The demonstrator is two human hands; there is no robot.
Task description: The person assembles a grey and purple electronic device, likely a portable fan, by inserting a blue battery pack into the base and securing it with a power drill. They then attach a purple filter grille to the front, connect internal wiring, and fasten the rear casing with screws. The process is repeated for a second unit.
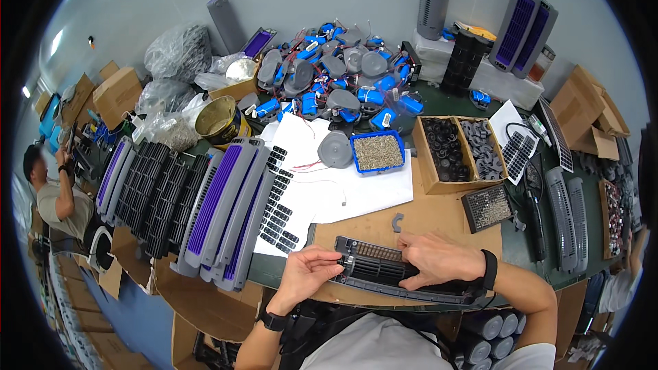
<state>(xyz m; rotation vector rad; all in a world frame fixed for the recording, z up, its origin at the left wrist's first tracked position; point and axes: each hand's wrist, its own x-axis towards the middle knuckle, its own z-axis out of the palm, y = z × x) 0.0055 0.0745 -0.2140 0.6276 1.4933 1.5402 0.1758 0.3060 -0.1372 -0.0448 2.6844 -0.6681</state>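
A long dark grey fan housing (384, 250) with a grille lies open in front of me on a cardboard sheet. Inside it rests a ribbed black fan roller (375, 267). My left hand (301, 277) pinches at the roller's left end, thumb against fingers; whatever small part is between the fingertips is hidden. Across the right part of the housing lies my right hand (442, 260), its fingers at the far edge and its thumb toward the near side, gripping it. A small grey curved clip (397, 222) sits on the cardboard just beyond the housing.
Finished-looking grey and purple housings (226, 209) and black rollers (147, 195) stand at left. Behind are a blue tray of small metal pieces (378, 152), a divided parts box (449, 183) and piled blue battery packs (370, 96). Another person (55, 195) works far left.
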